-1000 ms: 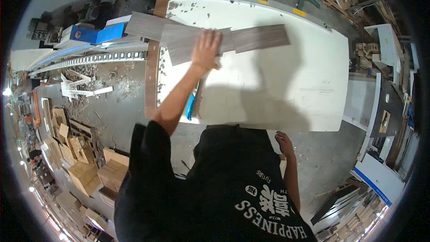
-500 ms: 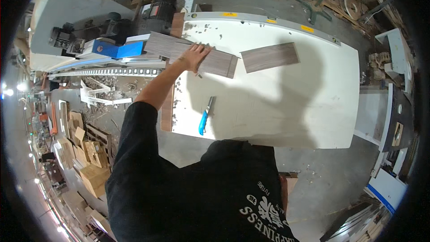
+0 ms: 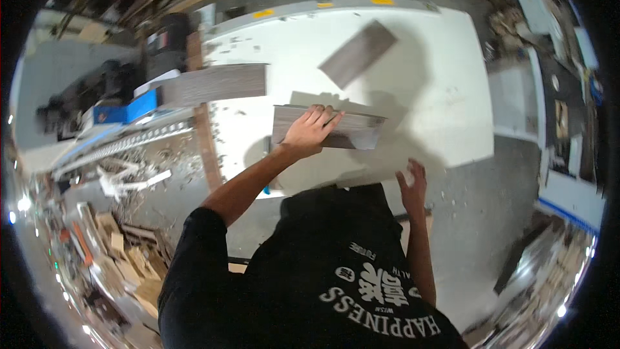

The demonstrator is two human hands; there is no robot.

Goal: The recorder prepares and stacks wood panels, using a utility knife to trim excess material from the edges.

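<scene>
My left hand point(image 3: 311, 130) is closed over the long edge of a grey-brown wood-grain board point(image 3: 360, 132), which it holds above the white tabletop point(image 3: 445, 110). Off the table's front edge, to the right, my right hand point(image 3: 414, 189) has its fingers apart and touches nothing. A second wood-grain board point(image 3: 216, 83) reaches from the machine at the left onto the table. Farther back lies another short board point(image 3: 359, 53), set at a slant. My left forearm partly hides a blue-handled knife point(image 3: 267, 189).
A grey metal bar point(image 3: 290, 13) with yellow labels runs along the table's far edge. At the left stands a machine with a blue guard point(image 3: 126, 110) and a chain track point(image 3: 129, 145). Small dark chips dot the tabletop's left side. Wood offcuts point(image 3: 123, 245) are heaped at lower left.
My left hand has brought a board from the left end toward me and to the right. My right hand has come into view. The view has shifted, and the far short board now looks more slanted.
</scene>
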